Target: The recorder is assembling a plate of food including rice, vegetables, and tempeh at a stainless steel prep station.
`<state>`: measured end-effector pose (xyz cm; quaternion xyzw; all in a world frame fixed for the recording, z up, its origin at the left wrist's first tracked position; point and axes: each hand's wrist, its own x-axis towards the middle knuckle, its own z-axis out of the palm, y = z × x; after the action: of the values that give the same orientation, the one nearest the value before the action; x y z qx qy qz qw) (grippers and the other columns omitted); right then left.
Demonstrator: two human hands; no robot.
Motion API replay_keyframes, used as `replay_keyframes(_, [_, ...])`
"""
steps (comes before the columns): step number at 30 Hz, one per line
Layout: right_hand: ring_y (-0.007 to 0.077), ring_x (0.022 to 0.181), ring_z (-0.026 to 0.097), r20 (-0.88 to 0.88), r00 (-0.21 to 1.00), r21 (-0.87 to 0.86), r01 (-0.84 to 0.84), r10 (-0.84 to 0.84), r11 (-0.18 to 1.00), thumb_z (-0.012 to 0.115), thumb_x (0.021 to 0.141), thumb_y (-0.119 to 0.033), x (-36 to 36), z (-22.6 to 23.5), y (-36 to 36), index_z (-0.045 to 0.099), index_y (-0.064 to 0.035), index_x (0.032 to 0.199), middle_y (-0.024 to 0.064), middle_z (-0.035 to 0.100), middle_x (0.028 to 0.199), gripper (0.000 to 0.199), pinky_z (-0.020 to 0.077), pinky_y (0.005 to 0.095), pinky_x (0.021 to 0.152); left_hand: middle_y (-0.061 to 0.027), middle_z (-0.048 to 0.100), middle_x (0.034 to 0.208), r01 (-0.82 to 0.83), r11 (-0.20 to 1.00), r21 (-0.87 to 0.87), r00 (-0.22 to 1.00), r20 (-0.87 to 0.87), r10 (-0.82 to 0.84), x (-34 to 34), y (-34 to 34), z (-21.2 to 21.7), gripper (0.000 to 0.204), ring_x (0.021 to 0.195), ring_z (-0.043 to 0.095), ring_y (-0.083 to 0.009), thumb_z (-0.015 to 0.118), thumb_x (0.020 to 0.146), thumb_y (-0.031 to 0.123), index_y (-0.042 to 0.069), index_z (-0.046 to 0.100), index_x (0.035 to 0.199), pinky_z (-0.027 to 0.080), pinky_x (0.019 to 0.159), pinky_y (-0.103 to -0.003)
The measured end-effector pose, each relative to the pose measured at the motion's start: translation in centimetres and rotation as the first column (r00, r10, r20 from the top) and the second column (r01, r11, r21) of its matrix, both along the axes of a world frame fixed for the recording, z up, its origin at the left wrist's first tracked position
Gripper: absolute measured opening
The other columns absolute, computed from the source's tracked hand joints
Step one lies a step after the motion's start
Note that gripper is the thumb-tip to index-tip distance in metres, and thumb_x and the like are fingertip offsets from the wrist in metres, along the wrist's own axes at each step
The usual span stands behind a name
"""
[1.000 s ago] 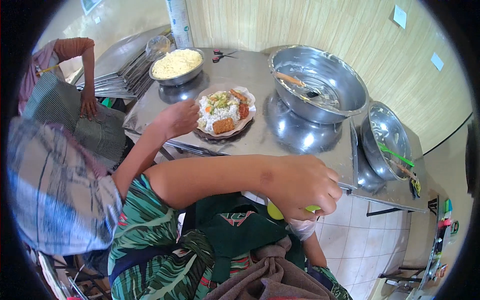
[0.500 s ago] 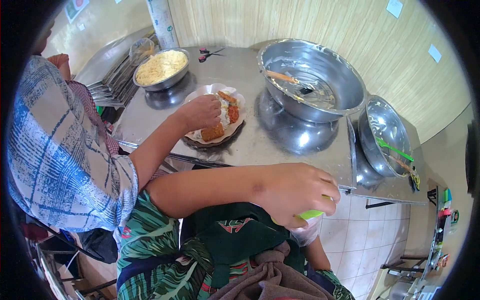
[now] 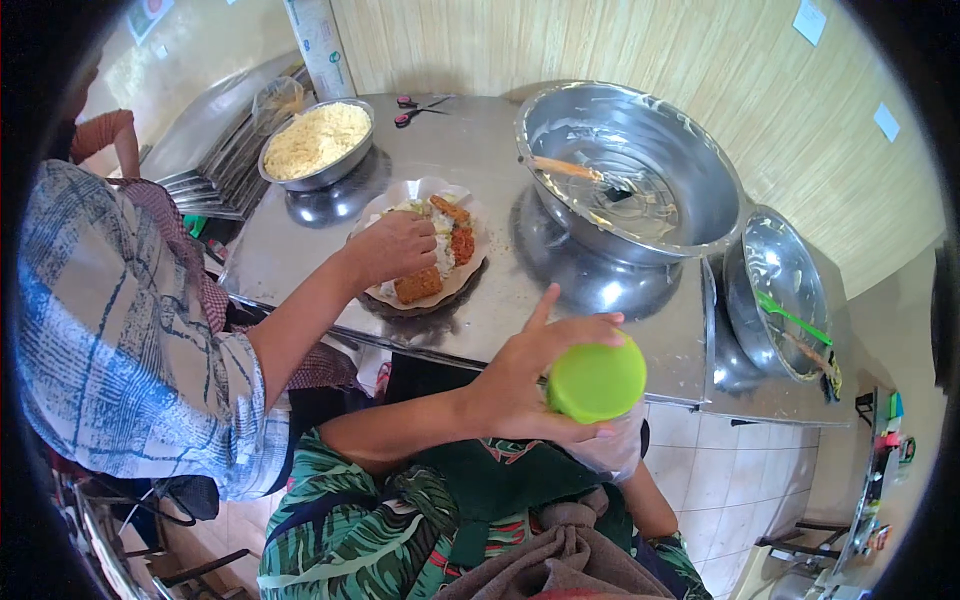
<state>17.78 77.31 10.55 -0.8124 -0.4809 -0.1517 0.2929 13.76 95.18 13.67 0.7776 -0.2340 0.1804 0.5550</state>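
Lime-green lid (image 3: 600, 376) in its grip, our left hand (image 3: 522, 385) partly blocks our right hand (image 3: 618, 447), whose state we cannot tell, near the worktop's (image 3: 290, 245) steel basin (image 3: 690, 145).

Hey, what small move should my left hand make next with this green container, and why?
I'd probably fold the raised finger of your left hand onto the green container. That finger juts away while others hold the container, so the grip may be less steady. Your right hand, seemingly in plastic, is mostly hidden, so I can't tell whether it helps.
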Motion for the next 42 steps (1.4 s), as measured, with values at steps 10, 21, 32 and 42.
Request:
replay_keyframes(10, [0.0262, 0.116, 0.058, -0.689, -0.161, 0.709, 0.053, 0.707, 0.703, 0.082, 0.075, -0.025, 3.9, 0.4, 6.8, 0.045, -0.0045, 0.138, 0.0138, 0.057, 0.127, 0.076, 0.0457, 0.0417, 0.099, -0.0111, 0.070, 0.110, -0.037, 0.999, 0.007, 0.949, 0.313, 0.033, -4.2, 6.6, 0.2, 0.063, 0.110, 0.067, -0.0265, 0.084, 0.073, 0.040, 0.011, 0.055, 0.121, 0.002, 0.117, -0.063])
replay_keyframes(21, [0.0303, 0.077, 0.070, -0.897, -0.287, 0.286, 0.204, 0.337, 0.936, 0.059, 0.094, -0.014, 6.5, -6.1, 16.8, 0.032, 0.0036, 0.136, 0.0217, 0.061, 0.103, 0.054, 0.0620, 0.0404, 0.061, -0.0049, 0.072, 0.097, -0.161, 0.453, 0.877, 0.983, 0.186, -0.010, 4.6, 20.4, -2.3, 0.019, 0.083, 0.070, -0.0220, 0.069, 0.080, 0.018, 0.011, 0.067, 0.098, 0.045, 0.096, -0.043])
replay_keyframes(32, [0.0374, 0.057, 0.069, -0.988, -0.017, 0.147, 0.261, 0.156, 0.954, 0.059, 0.089, -0.001, 8.3, -7.3, 19.8, 0.035, 0.0028, 0.102, 0.0248, 0.059, 0.073, 0.027, 0.0600, 0.0442, 0.045, -0.0013, 0.067, 0.078, -0.306, 0.030, 0.952, 0.952, 0.306, -0.009, 5.4, 20.3, -1.4, 0.006, 0.086, 0.066, -0.0190, 0.066, 0.073, 0.015, 0.015, 0.072, 0.074, 0.052, 0.069, -0.033])
replay_keyframes(42, [0.0144, 0.047, 0.062, -0.985, 0.166, 0.071, 0.101, 0.054, 0.992, 0.057, 0.092, -0.010, 8.7, -4.8, 14.1, 0.051, 0.0059, 0.126, 0.0098, 0.067, 0.078, 0.038, 0.0495, 0.0278, 0.039, 0.0016, 0.061, 0.082, -0.405, 0.164, 0.899, 0.911, 0.413, -0.012, 6.1, 20.5, -2.6, 0.003, 0.091, 0.062, -0.0169, 0.065, 0.073, 0.012, 0.015, 0.064, 0.073, 0.052, 0.069, -0.032])
